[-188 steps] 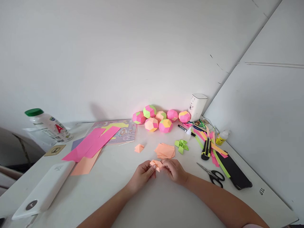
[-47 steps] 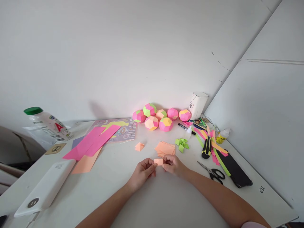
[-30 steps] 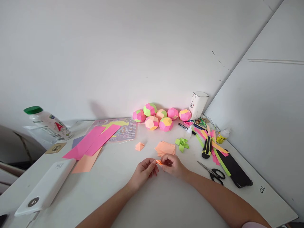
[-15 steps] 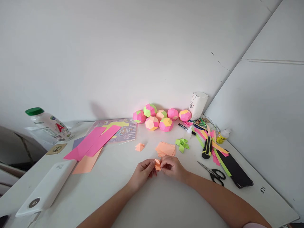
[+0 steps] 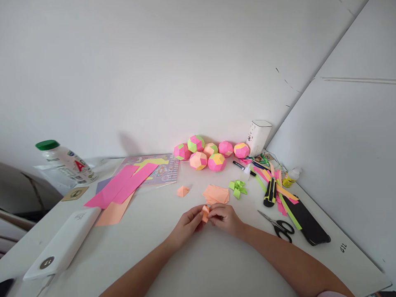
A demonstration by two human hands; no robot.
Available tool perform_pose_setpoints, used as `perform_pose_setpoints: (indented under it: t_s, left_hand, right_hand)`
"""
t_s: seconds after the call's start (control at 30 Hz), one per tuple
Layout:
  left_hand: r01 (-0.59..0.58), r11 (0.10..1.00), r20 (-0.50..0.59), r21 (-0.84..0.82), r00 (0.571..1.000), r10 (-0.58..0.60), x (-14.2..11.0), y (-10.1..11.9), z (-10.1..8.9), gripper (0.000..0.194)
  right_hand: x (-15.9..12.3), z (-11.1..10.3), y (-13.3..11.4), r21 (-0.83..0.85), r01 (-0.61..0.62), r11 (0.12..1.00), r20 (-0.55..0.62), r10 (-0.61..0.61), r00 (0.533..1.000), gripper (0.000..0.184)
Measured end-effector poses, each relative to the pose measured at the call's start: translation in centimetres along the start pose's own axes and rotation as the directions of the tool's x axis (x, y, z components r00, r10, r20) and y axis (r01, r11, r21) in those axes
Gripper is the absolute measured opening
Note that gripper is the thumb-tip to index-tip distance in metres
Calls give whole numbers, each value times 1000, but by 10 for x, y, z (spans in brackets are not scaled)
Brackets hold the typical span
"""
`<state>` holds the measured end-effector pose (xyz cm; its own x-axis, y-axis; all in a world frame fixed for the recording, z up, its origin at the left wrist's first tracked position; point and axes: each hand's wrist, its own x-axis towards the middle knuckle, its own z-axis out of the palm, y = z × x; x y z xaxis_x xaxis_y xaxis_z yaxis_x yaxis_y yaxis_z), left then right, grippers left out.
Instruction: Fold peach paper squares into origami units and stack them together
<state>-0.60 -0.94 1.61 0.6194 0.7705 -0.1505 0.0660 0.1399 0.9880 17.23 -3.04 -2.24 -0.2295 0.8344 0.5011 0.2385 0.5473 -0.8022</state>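
Note:
A small folded piece of orange paper (image 5: 205,214) is pinched between my two hands near the front middle of the table. My left hand (image 5: 188,224) grips its left side with thumb and fingers. On its right side, the fingertips of my right hand (image 5: 225,218) are closed on the paper. Just beyond the hands lies a loose stack of orange paper pieces (image 5: 215,194). A folded orange paper unit (image 5: 182,191) sits to the left of the stack, and several folded green units (image 5: 238,188) lie to its right.
Several multicoloured paper balls (image 5: 198,160) stand along the wall. Scissors (image 5: 280,226), a yellow-black cutter (image 5: 270,192), paper strips (image 5: 288,206) and a glue bottle (image 5: 291,177) lie right. Pink sheets (image 5: 123,183), a white power bank (image 5: 63,243) and a green-capped bottle (image 5: 66,163) are left.
The orange paper has turned between my fingers and now shows a raised, bent fold. My left fingers have shifted up along it. Other things stay in place.

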Motion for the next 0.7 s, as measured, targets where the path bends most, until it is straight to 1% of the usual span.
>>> perform_pose_setpoints:
  t_s: [0.1, 0.27, 0.37, 0.47, 0.6, 0.7]
  left_hand:
    - [-11, 1000, 8, -14, 1000, 11, 1, -3, 0, 40]
    - [-5, 1000, -8, -9, 1000, 5, 3, -10, -1, 42]
    - [9, 1000, -20, -8, 1000, -9, 3, -10, 0, 45]
    - [25, 999, -26, -31, 999, -25, 3, -7, 1, 44]
    - [27, 999, -3, -43, 1000, -27, 2, -5, 0, 40]
    - [2, 1000, 31, -23, 1000, -1, 2, -7, -1, 37]
  right_hand:
    - [1, 0, -1, -39, 2, 999, 10, -1, 1000, 15]
    - [1, 0, 0, -59, 52, 997, 32, -50, 998, 15]
    - [0, 0, -1, -68, 36, 997, 30, -34, 999, 15]
    - [0, 0, -3, -77, 56, 995, 40, -53, 998, 17]
    - [1, -1, -6, -74, 65, 995, 77, -60, 995, 18]
    - [2, -1, -6, -55, 26, 998, 71, -22, 997, 17]
